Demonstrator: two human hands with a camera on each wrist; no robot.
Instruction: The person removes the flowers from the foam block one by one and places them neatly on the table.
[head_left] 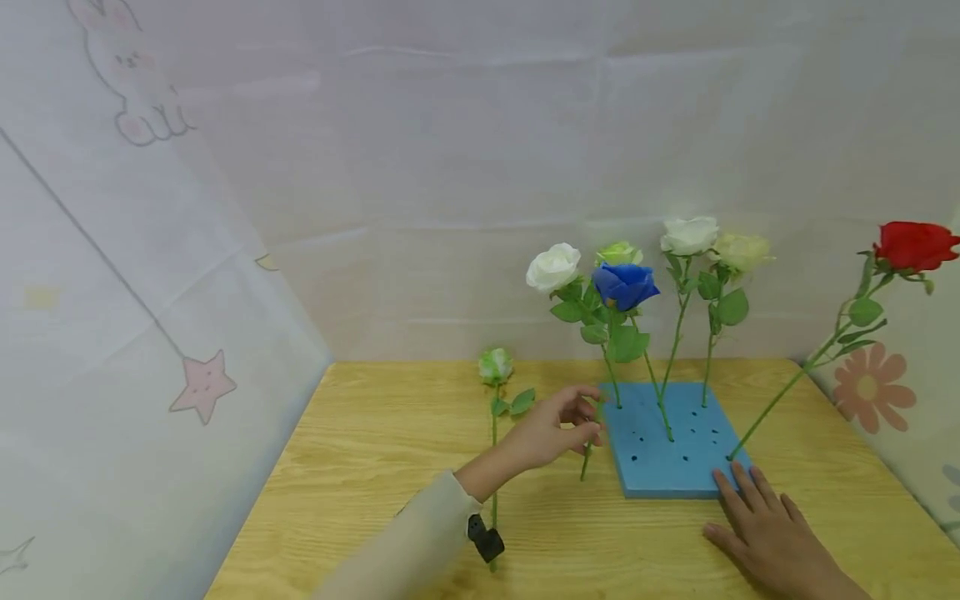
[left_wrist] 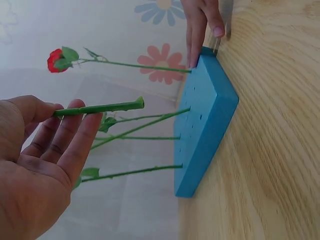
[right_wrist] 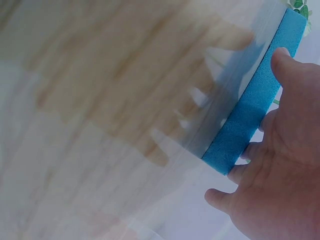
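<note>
My left hand (head_left: 562, 425) pinches a green stem (left_wrist: 105, 108) between thumb and fingers, its cut lower end sticking out free. Above that hand, in line with the stem, is the blue rose (head_left: 625, 286); its leaves overlap the other flowers. The blue foam board (head_left: 660, 479), pitted with small holes, lies just right of the left hand. My right hand (head_left: 772, 529) rests at the board's near right corner, fingers stretched out over its edge. Upright in the board stand white roses (head_left: 690, 237), a pale yellow rose (head_left: 741, 251), a green rose (head_left: 619, 252) and a leaning red rose (head_left: 917, 246).
A white-green rose (head_left: 496, 366) lies on the wooden table (head_left: 360, 467), its stem passing under the left forearm. A small black device (head_left: 486, 538) sits at the left sleeve. Behind the table hangs a pale printed cloth (head_left: 450, 167).
</note>
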